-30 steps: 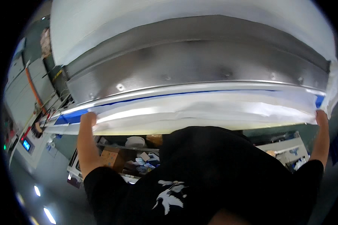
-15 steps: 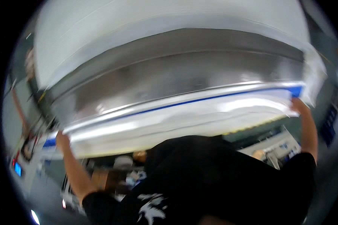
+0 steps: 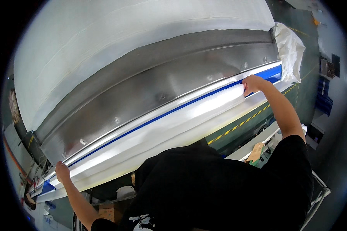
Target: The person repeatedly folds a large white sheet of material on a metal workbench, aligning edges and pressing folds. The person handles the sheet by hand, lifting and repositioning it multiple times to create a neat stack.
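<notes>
A long white sheet [image 3: 204, 109] of cloth or film stretches between my two hands over a bright blue surface [image 3: 273, 73]. My left hand [image 3: 62, 172] is closed on the sheet's left end, beside a small patch of blue. At the right end, my right hand [image 3: 254, 84] grips the sheet's corner with bent fingers, and blue shows past it. The sheet lies along the near side of a wide grey metal panel [image 3: 173, 82]. A narrow blue line runs between the sheet and the panel's pale front edge.
Beyond the panel spreads a large white fabric [image 3: 135, 23]. Bunched white cloth [image 3: 291, 50] hangs at its right end. Yellow-black tape [image 3: 239, 125] marks the green floor. A cardboard box [image 3: 108, 211] and a pale bench [image 3: 243, 150] stand close to my body.
The view has turned and shifted right. My right hand sits farther in from the blue surface's right end, leaving more blue uncovered. Both hands still hold the sheet.
</notes>
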A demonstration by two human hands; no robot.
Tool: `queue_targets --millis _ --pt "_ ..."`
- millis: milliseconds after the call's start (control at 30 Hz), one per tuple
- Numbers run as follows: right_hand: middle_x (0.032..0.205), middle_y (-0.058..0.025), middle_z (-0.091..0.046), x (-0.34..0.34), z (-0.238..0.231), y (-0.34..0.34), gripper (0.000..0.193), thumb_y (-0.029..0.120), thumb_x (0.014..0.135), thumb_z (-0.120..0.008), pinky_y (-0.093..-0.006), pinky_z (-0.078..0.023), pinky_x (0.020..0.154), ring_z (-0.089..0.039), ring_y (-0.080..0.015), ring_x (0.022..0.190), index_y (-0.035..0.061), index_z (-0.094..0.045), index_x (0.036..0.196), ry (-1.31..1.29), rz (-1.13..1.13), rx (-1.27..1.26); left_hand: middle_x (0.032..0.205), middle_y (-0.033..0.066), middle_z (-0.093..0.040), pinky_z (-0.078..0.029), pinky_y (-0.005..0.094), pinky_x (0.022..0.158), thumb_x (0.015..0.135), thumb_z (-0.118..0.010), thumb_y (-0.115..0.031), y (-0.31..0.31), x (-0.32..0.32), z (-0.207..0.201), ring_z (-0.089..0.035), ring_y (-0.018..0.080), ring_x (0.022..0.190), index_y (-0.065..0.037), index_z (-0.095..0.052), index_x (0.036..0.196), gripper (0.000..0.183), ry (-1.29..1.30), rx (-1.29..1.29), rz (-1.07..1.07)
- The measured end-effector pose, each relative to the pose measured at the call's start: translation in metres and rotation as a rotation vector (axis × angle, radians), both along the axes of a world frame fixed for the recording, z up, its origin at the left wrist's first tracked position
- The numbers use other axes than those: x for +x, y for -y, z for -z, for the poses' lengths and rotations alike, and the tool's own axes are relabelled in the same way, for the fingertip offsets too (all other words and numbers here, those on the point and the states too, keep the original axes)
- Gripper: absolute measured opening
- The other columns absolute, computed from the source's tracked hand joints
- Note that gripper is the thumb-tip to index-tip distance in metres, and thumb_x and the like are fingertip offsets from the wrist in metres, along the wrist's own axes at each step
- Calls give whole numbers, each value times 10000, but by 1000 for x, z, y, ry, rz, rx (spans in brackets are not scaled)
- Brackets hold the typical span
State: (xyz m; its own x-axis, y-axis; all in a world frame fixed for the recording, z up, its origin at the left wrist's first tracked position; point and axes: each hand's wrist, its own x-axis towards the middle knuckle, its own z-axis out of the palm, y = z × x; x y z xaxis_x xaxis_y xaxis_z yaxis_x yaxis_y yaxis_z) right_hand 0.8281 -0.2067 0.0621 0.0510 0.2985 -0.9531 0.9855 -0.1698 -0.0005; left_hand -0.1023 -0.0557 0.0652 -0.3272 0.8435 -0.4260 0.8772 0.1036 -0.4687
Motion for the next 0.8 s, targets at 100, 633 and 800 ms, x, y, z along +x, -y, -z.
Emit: queue_targets --millis 100,633,800 --pt "866 -137 -683 8 5 9 405 380 607 -756 -418 -520 719 -649 -327 828 69 -687 856 36 -97 37 1057 182 -653 -489 483 806 878 -458 -197 7 -17 14 -614 380 979 -107 -639 1096 298 44 75 43" --pt "747 -145 -648 -274 -8 -137 181 205 790 -649 -387 -486 633 -627 -311 692 51 -635 884 -235 -118 559 1226 108 -551 -346 466 1025 886 -548 -289 -73 90 68 -505 304 1150 -96 -542 1194 364 462 838 332" --pt "807 -148 -629 -469 -33 -255 212 263 863 -575 -419 -458 671 -593 -335 749 55 -612 881 -576 -128 632 1260 119 -525 -292 460 1078 880 -538 -284 -73 87 76 -465 296 1214 -80 -540 1188 369 577 877 249"
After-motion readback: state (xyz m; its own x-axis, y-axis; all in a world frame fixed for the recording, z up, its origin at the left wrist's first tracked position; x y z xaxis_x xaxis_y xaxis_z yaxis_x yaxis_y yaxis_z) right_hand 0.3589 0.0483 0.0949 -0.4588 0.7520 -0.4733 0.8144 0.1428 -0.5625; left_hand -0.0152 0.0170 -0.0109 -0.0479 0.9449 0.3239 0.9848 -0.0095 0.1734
